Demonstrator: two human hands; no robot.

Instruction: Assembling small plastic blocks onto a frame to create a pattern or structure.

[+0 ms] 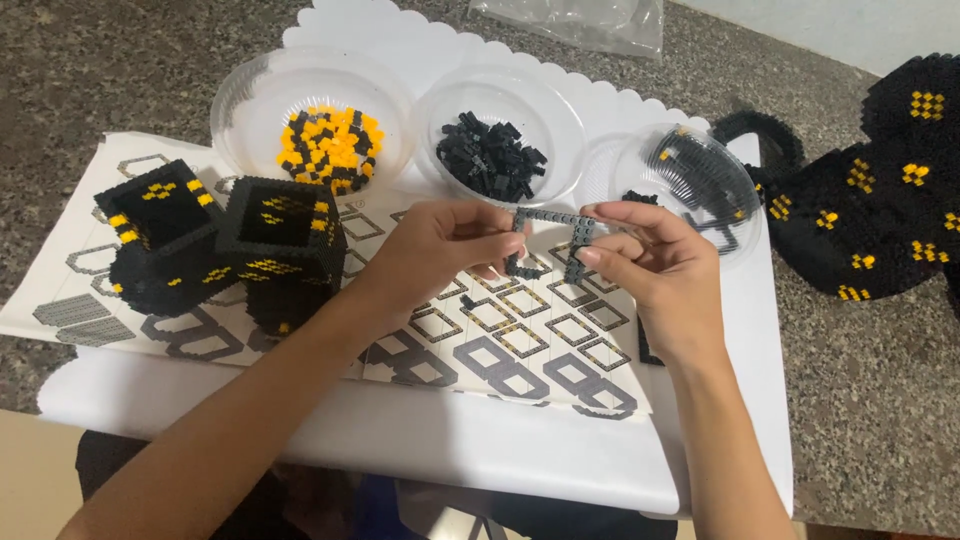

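Both hands grip a small grey brick frame [548, 240] above the instruction sheet [480, 330]: left hand [440, 245] pinches its left end, right hand [650, 260] its right. Only a top bar with two short legs exists (long axis left-right, legs pointing down). Finished black blocks [230, 245] stand left; bowls [500, 150] hold many loose bricks.
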